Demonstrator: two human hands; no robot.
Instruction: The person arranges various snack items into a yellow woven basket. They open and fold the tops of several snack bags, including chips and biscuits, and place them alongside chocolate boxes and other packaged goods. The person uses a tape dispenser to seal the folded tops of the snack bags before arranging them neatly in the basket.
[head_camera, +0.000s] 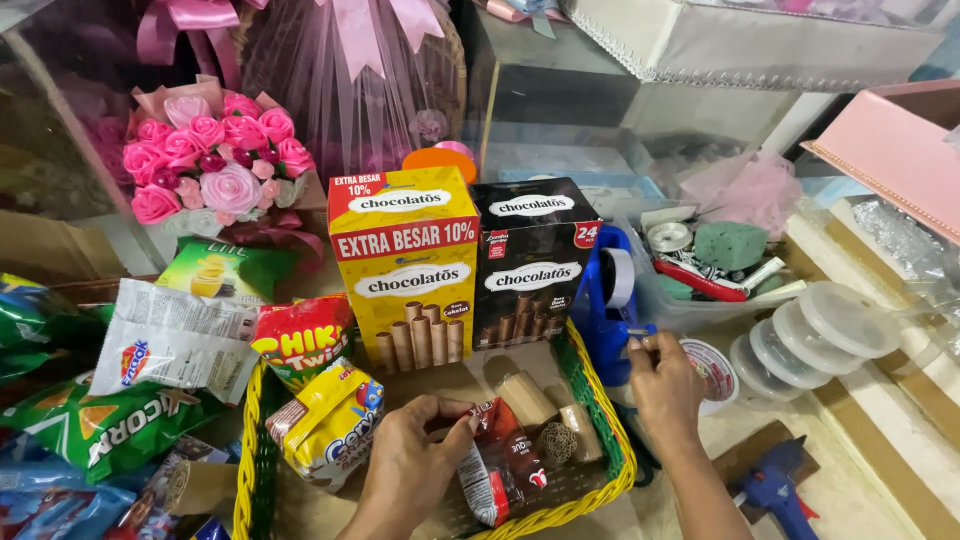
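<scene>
Basically, a red snack packet (497, 462) is pinned in the yellow basket (600, 420) by left hand (410, 465) fingers, while tape is being pinched off the blue dispenser (603, 300) by right hand (663, 385); sticking it down probably comes next.

Yellow box (405, 268) beside black box (531, 262) (both upright, basket's back).

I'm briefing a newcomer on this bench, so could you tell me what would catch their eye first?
Probably the two upright wafer-roll boxes, the yellow box beside the black box, standing at the back of the yellow-green basket. Next, the pink rose bouquet at upper left. In front, the left hand holds a red snack packet while the right hand reaches the blue tape dispenser.
</scene>
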